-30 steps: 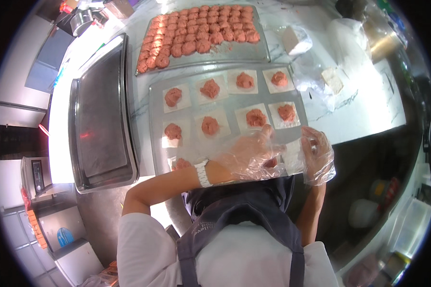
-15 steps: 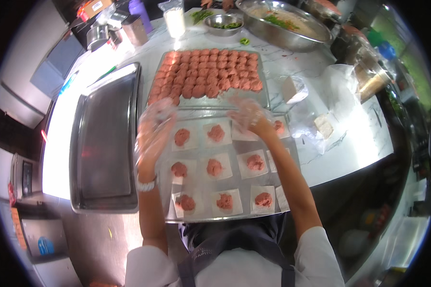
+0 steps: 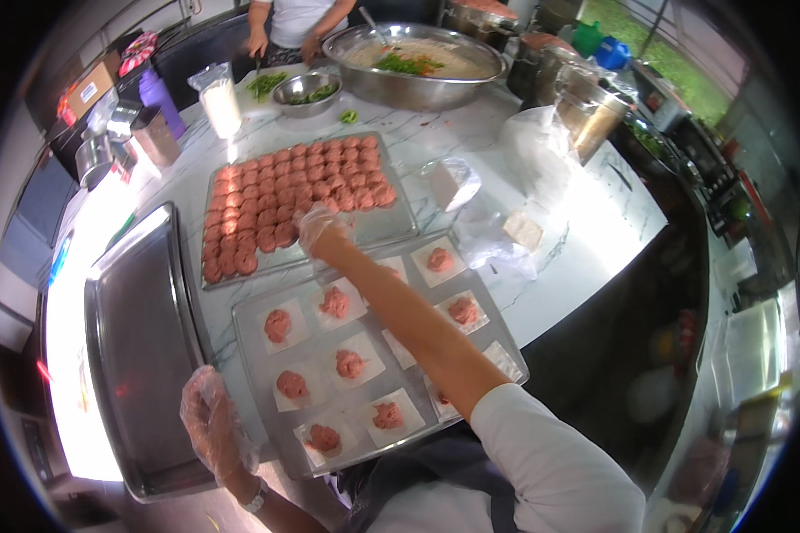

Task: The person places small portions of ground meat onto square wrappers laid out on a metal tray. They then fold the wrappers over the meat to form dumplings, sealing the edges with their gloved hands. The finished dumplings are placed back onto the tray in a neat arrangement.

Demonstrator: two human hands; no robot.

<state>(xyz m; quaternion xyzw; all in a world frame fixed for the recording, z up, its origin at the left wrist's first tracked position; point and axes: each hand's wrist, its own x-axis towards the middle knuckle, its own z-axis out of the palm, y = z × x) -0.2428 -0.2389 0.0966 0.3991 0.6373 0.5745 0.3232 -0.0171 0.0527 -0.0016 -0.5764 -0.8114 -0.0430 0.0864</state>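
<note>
My right hand (image 3: 324, 229), in a clear plastic glove, reaches to the near edge of the rows of pink minced meat balls (image 3: 284, 191) on a metal tray (image 3: 396, 233). Its fingers are closed on a meatball at that edge, mostly hidden by the hand. My left hand (image 3: 215, 422), gloved too, hangs with loosely bent fingers and nothing visible in it, beside a second tray (image 3: 262, 351). Square white wrappers (image 3: 364, 342) lie in rows on that second tray, with meat lumps (image 3: 349, 364) on them. My right forearm covers some of these.
An unfilled dark tray (image 3: 142, 346) lies left. White blocks (image 3: 455, 184) and plastic film lie right. Behind are a steel bowl of greens (image 3: 307, 95), a large basin (image 3: 427, 89) and a bag of white stuff (image 3: 220, 107). Across the table a person's hands (image 3: 258, 43) work near chopped greens.
The view has swung, shifting the scene left and bringing a person into sight across the table. My right hand has reached to the meatballs; my left has drawn back toward me.
</note>
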